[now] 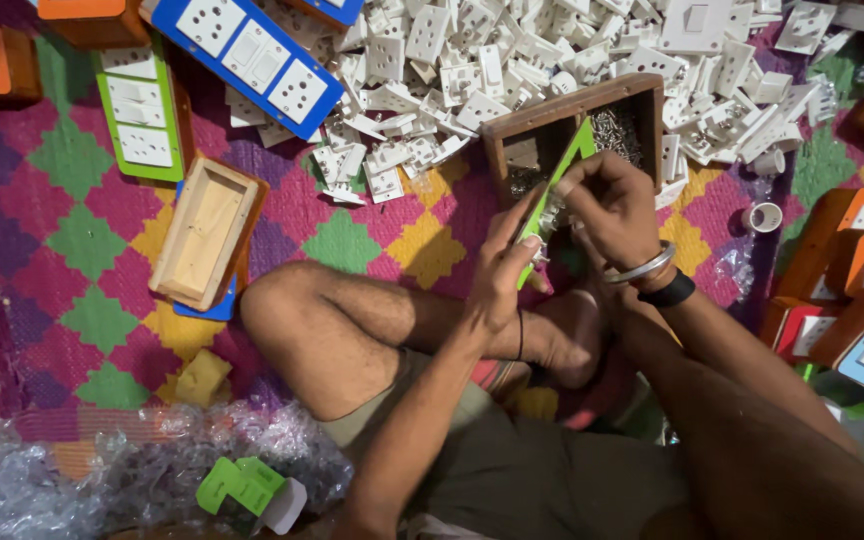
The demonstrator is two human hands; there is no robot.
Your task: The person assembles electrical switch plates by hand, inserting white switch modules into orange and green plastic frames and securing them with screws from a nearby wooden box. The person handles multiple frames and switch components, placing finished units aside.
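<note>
Patterned mat point(102, 200) holds white sockets point(512, 60) and wooden tray point(572, 125); left hand point(500, 275) and right hand point(607, 205) grip green plate point(552, 190)

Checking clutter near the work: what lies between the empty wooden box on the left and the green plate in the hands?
In the head view, only bare patterned mat separates the wooden box from the green plate.

Green switch plate point(552, 195): held edge-on, tilted, above wooden tray.

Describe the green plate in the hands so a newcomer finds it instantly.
Start at the white heap of switch parts, drop to the brown wooden tray. The green plate stands edge-on before it, pinched by left hand and right hand; other boards lie flat.
</note>
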